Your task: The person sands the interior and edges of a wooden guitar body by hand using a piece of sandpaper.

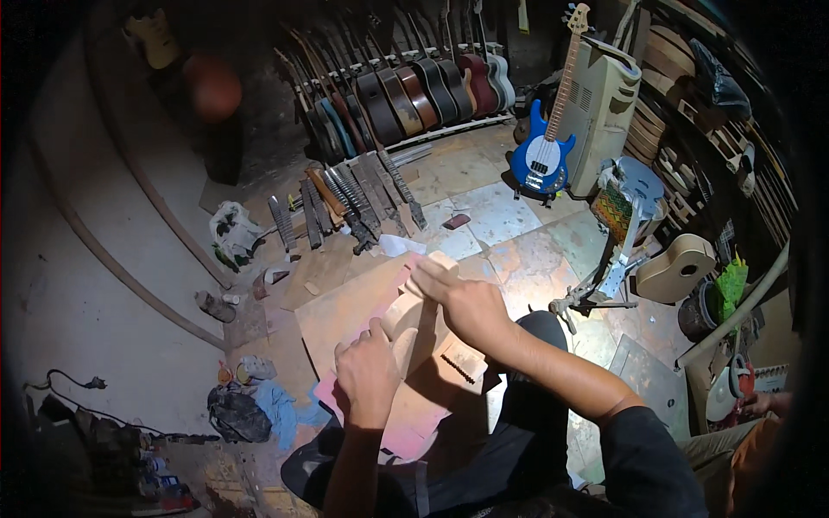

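A pale wooden piece with rounded, curved edges (400,318) lies slanted across a flat board with pink areas (419,429) above my lap. My right hand (471,306) is closed over the far end of the wooden piece, fingers pointing left. My left hand (367,371) has its fingers curled at the piece's left side, lower down. I cannot tell the kind of the piece, as my hands cover part of it. Just right of it sits a small pale wooden block with a dark toothed edge (462,358). A larger tan sheet (332,306) spreads out beyond my left hand.
Ahead on the floor lie several guitar necks (371,194). Behind them stands a rack of guitars (406,99). A blue bass guitar (540,155) is on a stand, with an unfinished guitar body (676,269) to the right. Another person's hand (760,404) shows at far right.
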`<state>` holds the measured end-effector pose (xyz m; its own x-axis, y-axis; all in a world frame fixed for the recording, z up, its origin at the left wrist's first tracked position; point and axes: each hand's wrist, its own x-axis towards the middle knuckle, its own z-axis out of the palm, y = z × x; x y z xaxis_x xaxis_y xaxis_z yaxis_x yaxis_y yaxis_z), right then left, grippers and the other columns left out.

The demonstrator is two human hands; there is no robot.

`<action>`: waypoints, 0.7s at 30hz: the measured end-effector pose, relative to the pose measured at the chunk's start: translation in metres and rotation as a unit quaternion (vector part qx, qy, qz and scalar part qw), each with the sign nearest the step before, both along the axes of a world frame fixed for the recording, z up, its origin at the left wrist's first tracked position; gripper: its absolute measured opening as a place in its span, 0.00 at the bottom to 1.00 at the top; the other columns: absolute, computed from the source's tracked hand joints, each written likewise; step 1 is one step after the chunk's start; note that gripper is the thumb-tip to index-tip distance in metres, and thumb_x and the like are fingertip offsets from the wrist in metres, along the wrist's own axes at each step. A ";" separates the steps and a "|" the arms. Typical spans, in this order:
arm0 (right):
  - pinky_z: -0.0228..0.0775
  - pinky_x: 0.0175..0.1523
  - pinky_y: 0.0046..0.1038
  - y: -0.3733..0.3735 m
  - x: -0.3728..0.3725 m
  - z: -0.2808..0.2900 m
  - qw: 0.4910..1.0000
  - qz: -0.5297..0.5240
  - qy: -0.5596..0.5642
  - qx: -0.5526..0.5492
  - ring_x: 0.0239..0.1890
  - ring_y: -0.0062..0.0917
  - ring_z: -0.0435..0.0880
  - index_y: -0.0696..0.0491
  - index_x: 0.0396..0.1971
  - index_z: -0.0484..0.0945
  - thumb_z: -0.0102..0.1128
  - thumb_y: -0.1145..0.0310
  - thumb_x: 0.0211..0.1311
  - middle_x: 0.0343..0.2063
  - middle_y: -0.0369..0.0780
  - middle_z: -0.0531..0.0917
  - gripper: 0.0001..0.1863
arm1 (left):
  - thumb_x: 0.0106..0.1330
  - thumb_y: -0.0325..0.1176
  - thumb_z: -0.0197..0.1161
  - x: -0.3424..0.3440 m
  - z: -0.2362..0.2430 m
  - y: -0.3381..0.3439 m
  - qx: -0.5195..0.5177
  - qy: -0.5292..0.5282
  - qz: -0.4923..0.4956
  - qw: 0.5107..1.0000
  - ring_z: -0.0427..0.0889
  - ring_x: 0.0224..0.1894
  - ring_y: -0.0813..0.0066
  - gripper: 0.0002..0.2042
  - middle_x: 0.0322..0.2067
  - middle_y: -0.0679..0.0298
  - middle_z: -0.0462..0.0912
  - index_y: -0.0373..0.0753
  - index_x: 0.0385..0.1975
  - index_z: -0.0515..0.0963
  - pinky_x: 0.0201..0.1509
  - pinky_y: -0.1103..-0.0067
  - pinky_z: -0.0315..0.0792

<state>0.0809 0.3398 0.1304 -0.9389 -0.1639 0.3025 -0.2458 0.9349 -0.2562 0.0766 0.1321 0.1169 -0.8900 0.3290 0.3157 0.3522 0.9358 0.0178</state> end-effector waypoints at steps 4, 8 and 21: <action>0.84 0.34 0.38 -0.016 0.020 -0.002 0.999 0.022 0.037 -0.033 0.31 0.36 0.92 0.53 0.67 0.77 0.56 0.77 0.63 0.73 0.40 0.77 0.30 | 0.68 0.66 0.66 -0.006 0.002 -0.006 0.026 0.001 -0.013 1.000 0.88 0.26 0.54 0.29 0.21 0.54 0.87 0.39 0.40 0.81 0.42 0.62 0.75; 0.85 0.34 0.40 -0.009 0.008 0.002 0.999 0.026 0.015 -0.018 0.32 0.39 0.92 0.53 0.68 0.78 0.56 0.77 0.61 0.73 0.41 0.76 0.31 | 0.67 0.64 0.67 0.002 0.004 -0.006 0.035 -0.040 -0.018 0.998 0.89 0.27 0.53 0.29 0.22 0.53 0.87 0.38 0.42 0.82 0.42 0.62 0.76; 0.87 0.38 0.38 -0.062 0.026 0.007 0.997 0.061 -0.007 -0.051 0.35 0.41 0.92 0.46 0.72 0.75 0.55 0.78 0.61 0.74 0.38 0.76 0.36 | 0.63 0.61 0.71 0.010 -0.014 -0.050 0.069 -0.062 0.037 0.995 0.90 0.29 0.51 0.30 0.24 0.52 0.88 0.38 0.48 0.84 0.41 0.61 0.79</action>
